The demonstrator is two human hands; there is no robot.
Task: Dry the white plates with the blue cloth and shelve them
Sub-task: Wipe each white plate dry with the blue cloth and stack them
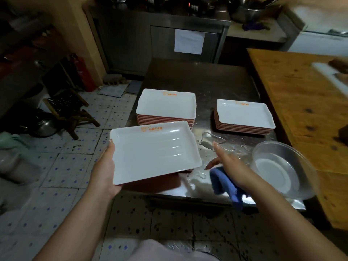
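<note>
My left hand (pixel 105 172) gripped a plate (pixel 154 151); right hand (pixel 228 166), forefinger out, held the cloth (pixel 224 185) beside it. Drying step; wipe next.

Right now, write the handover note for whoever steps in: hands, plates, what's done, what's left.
Left hand grips one white rectangular plate by its left edge, held above the steel table.
Right hand holds the blue cloth, index finger extended, off the plate.
Two stacks stand on the table: the taller stack behind the held plate, the shorter stack to the right. A clear bowl sits at the near right; water is pooled on the steel.
Done: cannot tell which stack is dried. Left: wipe the held plate, then shelve all.
</note>
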